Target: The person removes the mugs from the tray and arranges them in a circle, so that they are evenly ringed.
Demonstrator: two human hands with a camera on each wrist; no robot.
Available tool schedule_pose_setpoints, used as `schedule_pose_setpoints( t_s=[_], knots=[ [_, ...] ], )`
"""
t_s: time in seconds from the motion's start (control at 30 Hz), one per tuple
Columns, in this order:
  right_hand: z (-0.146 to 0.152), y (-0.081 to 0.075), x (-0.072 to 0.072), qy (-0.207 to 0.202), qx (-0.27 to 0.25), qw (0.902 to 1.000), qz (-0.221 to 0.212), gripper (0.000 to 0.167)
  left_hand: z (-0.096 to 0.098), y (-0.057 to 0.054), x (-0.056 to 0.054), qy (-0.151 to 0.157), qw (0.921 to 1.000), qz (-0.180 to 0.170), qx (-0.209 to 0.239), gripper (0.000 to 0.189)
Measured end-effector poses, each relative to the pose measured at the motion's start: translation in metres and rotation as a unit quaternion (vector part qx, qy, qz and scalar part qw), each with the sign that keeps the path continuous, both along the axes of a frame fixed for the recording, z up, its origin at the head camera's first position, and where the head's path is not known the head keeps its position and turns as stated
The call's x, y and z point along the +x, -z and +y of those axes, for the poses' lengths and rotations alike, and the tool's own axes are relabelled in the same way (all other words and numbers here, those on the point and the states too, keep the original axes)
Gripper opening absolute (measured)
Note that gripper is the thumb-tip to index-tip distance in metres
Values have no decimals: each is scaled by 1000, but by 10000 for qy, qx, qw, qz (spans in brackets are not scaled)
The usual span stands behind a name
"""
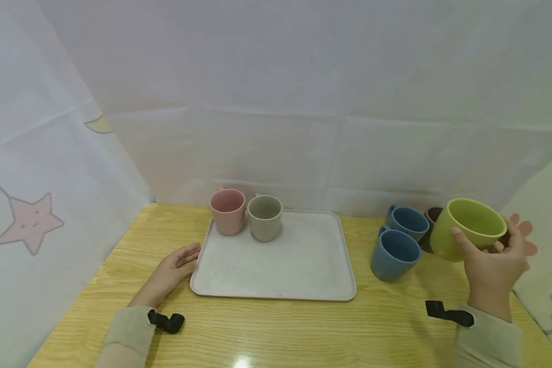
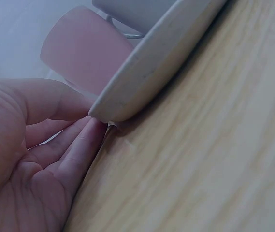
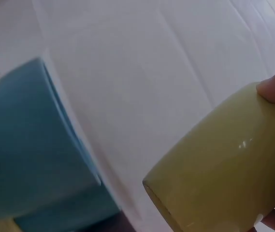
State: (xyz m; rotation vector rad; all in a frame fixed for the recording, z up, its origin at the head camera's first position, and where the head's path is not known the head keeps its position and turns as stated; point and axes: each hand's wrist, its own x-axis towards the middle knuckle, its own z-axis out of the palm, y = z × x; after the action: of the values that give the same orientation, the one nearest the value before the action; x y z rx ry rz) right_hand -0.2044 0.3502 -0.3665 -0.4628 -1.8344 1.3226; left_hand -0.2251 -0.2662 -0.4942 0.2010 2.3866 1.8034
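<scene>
My right hand (image 1: pixel 497 263) grips a yellow-green cup (image 1: pixel 446 240), thumb on its near side and fingers behind it. The cup is held up at the right, tilted, its opening showing. Close to its left stand two blue mugs (image 1: pixel 394 255), and a dark brown mug (image 1: pixel 434 214) is partly hidden behind them. At the tray's left edge, my left hand (image 1: pixel 170 271) pinches the rim; in the left wrist view the thumb tip is at the rim and fingertips (image 2: pixel 96 128) tuck below it. The white tray (image 1: pixel 280 271) lies flat on the table.
A pink mug (image 1: pixel 228 217) and a grey-beige mug (image 1: pixel 265 225) stand side by side at the tray's back left. The wooden table (image 1: pixel 276 332) meets a white cloth (image 1: pixel 267 128) hanging behind it and at both sides.
</scene>
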Motion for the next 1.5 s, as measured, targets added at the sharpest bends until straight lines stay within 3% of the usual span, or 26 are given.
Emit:
schedule_pose_setpoints(
  t_s=[0.23,0.4,0.67,0.9,1.27,1.5],
  knots=[
    [13,8,-5,418,10,9988,-249,77,0,0,1,-18,10000,-5,-26,60],
    [25,11,-9,427,-841,9955,-65,80,1,-1,0,-27,10000,-14,-65,60],
    [44,21,-8,569,-2009,9779,90,86,2,-2,-1,10,10000,31,-51,60],
    [57,33,-11,680,-2123,9748,27,75,3,-1,0,26,10000,-39,-47,60],
    [68,55,-17,634,-2613,9621,-464,90,-2,3,1,-19,9999,-41,-127,61],
    [72,65,-21,674,-2438,9663,-468,88,0,1,-1,15,9999,28,-144,60]
  ],
)
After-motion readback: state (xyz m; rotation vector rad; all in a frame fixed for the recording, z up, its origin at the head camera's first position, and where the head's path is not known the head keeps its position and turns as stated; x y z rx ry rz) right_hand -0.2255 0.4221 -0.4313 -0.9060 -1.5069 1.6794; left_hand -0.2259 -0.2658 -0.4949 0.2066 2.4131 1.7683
